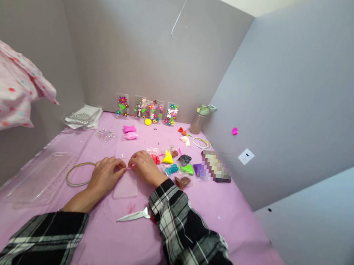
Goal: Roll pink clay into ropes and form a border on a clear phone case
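A small pink strip of modelling clay (130, 167) runs between my two hands. My left hand (107, 175) pinches its left end with thumb and forefinger. The fingers of my right hand (147, 167) are closed at its other end, and their tips are partly hidden. Directly beneath lies a clear phone case (126, 190), flat on the pink cloth. Closer to me are scissors (134, 216) with silver blades, their red handle mostly covered by my right sleeve. Beside my left wrist rests a gold-coloured hoop (75, 184).
Beyond my right hand lie several clay packets, including yellow (168, 157), green (187, 169) and brown (183, 182). Decorated clear cases (122, 105) lean on the back wall. A bottle (197, 122) stands back right, a blurred phone-like object (216, 166) at right, a clear tray (40, 178) at left.
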Available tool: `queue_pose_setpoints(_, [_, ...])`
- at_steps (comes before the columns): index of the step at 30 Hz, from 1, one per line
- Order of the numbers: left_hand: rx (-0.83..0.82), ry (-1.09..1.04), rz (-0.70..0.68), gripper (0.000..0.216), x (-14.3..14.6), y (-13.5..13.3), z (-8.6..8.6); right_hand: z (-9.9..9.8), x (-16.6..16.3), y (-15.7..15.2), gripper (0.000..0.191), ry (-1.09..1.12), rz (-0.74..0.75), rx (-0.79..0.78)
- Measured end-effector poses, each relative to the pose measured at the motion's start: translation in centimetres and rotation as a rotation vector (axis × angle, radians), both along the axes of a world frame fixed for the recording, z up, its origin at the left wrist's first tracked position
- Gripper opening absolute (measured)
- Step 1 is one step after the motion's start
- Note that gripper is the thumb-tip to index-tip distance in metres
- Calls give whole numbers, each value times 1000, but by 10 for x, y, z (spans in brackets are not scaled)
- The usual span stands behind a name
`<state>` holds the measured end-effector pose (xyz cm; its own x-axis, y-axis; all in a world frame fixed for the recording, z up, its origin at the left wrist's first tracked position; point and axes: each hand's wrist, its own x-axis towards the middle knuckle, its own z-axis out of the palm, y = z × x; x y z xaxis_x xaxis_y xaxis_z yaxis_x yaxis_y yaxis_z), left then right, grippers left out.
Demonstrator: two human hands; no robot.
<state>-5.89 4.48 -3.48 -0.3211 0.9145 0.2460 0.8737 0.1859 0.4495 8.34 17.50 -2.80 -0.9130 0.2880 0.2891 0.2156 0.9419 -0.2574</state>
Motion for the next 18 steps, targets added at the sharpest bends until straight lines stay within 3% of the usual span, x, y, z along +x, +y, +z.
queue_pose_setpoints(18, [22,-10,4,20,-1,0,-2,10,5,-1,10,-46,4,46])
